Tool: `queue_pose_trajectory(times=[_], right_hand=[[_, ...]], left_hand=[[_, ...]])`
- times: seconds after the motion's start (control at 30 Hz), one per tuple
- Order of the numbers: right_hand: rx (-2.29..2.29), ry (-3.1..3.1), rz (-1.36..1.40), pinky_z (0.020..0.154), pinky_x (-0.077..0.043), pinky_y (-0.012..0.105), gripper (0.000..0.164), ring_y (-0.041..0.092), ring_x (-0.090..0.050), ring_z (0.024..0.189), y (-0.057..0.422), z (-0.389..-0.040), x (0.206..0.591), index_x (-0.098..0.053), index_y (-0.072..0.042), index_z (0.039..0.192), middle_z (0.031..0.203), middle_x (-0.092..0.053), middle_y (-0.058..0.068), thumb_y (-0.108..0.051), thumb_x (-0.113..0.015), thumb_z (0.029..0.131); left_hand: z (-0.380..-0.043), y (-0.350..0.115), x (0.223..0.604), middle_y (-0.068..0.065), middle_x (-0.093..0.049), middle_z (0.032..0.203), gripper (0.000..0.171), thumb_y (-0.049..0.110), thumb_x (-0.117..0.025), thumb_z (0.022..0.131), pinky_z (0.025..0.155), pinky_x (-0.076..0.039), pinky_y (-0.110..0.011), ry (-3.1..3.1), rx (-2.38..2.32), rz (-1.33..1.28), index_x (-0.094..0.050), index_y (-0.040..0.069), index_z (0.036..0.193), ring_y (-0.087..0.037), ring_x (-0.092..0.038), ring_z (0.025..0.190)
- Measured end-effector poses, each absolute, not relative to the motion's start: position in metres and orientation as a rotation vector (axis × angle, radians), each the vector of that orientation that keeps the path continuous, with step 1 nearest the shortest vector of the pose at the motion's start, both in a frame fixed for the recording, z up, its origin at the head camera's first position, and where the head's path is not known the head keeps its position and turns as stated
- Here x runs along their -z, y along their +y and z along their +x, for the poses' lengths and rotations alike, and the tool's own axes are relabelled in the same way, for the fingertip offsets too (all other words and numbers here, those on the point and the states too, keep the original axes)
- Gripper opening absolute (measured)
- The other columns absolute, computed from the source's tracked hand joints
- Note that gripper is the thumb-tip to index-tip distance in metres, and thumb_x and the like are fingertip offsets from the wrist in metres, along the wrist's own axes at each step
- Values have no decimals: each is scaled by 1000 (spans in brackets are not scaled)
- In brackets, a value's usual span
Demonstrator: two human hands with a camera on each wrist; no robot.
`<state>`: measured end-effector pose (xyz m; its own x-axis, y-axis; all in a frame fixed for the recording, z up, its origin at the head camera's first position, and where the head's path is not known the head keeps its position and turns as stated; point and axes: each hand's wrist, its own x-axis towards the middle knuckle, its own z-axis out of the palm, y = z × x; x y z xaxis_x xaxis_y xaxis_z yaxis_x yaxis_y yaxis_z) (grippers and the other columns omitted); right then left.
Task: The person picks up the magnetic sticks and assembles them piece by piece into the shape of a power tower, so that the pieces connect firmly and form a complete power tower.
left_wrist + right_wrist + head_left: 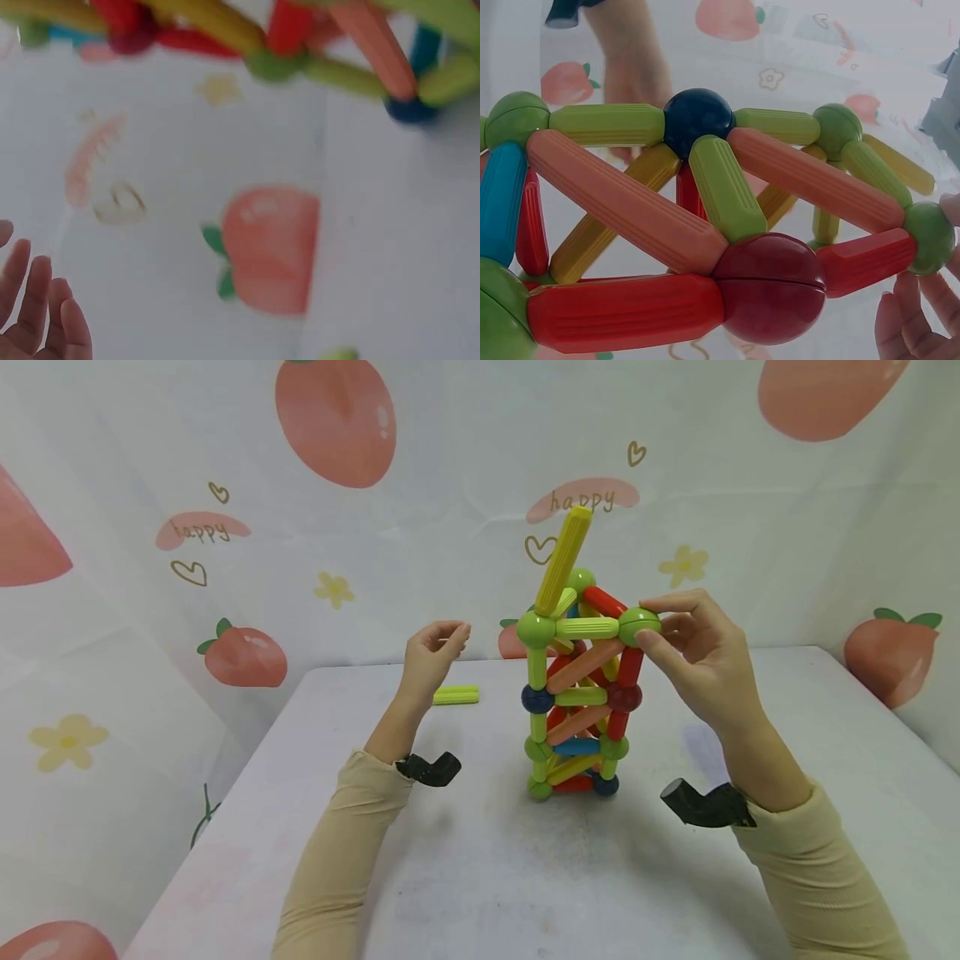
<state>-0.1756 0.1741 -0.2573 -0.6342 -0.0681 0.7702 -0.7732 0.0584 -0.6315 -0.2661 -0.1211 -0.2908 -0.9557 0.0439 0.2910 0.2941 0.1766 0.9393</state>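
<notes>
A tower of magnetic rods and balls stands on the table, its levels braced by slanted rods. My right hand pinches the green ball at the tower's top right corner between thumb and fingers. That green ball joins a red rod in the right wrist view. From the top left green ball a yellow rod sticks up, leaning right. Left of the tower, my left hand hovers with loosely bent fingers and nothing in them; its fingers show in the left wrist view.
Yellow-green rods lie on the white table behind the left wrist. A cloth backdrop with fruit prints hangs behind the table. Each wrist wears a black camera mount.
</notes>
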Motion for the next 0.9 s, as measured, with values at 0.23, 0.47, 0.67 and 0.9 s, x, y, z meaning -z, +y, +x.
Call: queue_pose_trajectory(times=[0.23,0.47,0.67,0.9], right_hand=[[-1628,-1780,847,76,-51,12,32,10,-56,80,173,-175,256,-48,19,111,104,-60,-5,5,-59,84],[-1627,-1777,845,76,-50,12,31,10,-56,80,173,-175,257,-48,19,110,104,-60,-5,5,-59,84],[-1639,-1770,847,75,-51,12,31,11,-56,80,173,-176,259,-48,19,110,104,-60,-4,5,-59,84],[-1637,-1780,841,75,-51,12,32,10,-56,81,173,-175,259,-48,19,111,104,-60,-5,5,-59,84]], left_hand=[[-293,-155,336,-10,-56,121,39,34,-56,92,92,-45,-34,-2546,1697,-13,-59,7,120,-23,-53,107],[-305,-170,375,-12,-53,130,37,33,-52,94,90,-47,-37,-2781,1465,84,-58,9,122,-28,-51,116],[-307,-173,390,-18,-50,132,35,24,-52,95,101,-41,-45,-2903,1268,77,-57,4,124,-33,-46,123],[-305,-175,394,-20,-49,134,34,16,-58,90,110,-32,-47,-2910,1249,75,-59,1,121,-35,-39,132]])
